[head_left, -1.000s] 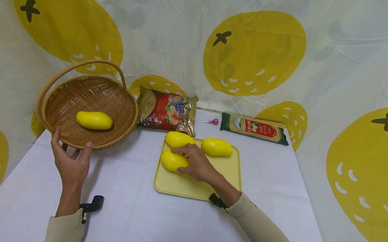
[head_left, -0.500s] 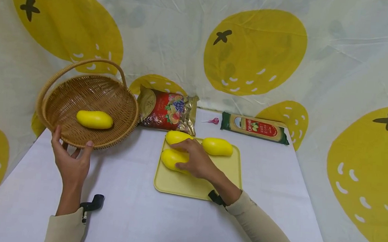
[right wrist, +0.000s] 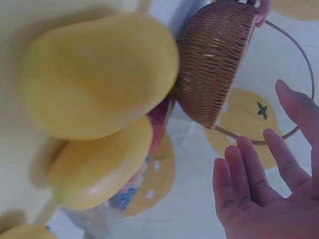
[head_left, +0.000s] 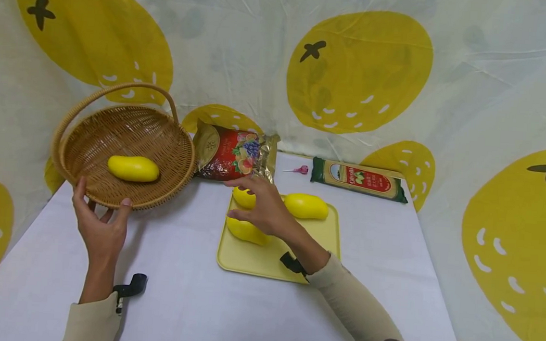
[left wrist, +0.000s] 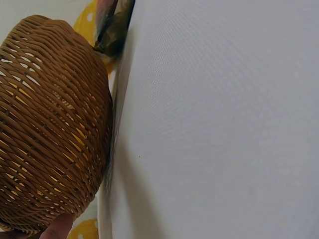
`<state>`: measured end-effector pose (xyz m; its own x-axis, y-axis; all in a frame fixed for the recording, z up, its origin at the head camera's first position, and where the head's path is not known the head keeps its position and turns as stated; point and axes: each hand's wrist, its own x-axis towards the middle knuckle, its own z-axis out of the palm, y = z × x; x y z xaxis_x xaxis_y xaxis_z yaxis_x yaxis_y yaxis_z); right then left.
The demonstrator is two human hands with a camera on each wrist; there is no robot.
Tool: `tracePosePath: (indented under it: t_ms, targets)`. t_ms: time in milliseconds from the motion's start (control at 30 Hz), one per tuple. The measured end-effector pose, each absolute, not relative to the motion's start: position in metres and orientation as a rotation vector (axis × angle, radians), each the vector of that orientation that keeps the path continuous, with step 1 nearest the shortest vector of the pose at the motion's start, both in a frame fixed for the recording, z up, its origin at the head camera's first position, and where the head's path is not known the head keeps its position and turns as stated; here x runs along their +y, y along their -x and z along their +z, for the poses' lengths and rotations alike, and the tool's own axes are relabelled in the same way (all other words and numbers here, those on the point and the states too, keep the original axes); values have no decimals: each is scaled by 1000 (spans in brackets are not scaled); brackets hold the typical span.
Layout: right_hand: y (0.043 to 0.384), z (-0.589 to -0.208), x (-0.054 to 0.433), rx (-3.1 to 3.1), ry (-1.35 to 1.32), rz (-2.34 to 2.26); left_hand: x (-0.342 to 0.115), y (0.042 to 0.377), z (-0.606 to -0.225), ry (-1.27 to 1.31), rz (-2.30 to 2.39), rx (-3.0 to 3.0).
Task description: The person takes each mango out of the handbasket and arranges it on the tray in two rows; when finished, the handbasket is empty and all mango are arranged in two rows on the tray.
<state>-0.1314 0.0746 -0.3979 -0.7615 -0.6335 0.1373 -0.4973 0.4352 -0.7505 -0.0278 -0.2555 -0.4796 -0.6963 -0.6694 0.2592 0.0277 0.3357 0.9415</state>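
Observation:
My left hand (head_left: 100,235) grips the near rim of a wicker basket (head_left: 116,129), tilting its mouth toward me. Inside the basket lies one yellow mango (head_left: 133,169). In the left wrist view, the woven outside of the basket (left wrist: 50,124) shows beside the white tabletop. My right hand (head_left: 266,206) hovers over a pale yellow tray (head_left: 258,263), fingers spread and nothing held. On that tray rest a near mango (head_left: 245,232), a far left mango (head_left: 242,197) partly hidden by the hand, and a right mango (head_left: 305,206). The right wrist view shows the hand (right wrist: 271,199) apart from the mangoes.
Behind the tray lies a red and gold candy bag (head_left: 231,155). Right of it are a pink lollipop (head_left: 303,169) and a green-ended pasta packet (head_left: 359,180). A fruit-print curtain (head_left: 243,48) hangs behind the white table (head_left: 190,290).
My right hand has let go of the near mango and lifted up and away from it, its fingers opening. The left hand and basket stay where they were.

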Motion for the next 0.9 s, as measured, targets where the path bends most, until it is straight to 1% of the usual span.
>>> tracePosePath:
  t_ms: [533, 900]
  targets:
    - [139, -378, 18, 2425, 1139, -1398, -261, 29, -486, -552, -1400, -1966]
    - [144, -372, -19, 2439, 1196, -1339, -261, 29, -486, -560, -1401, -1969]
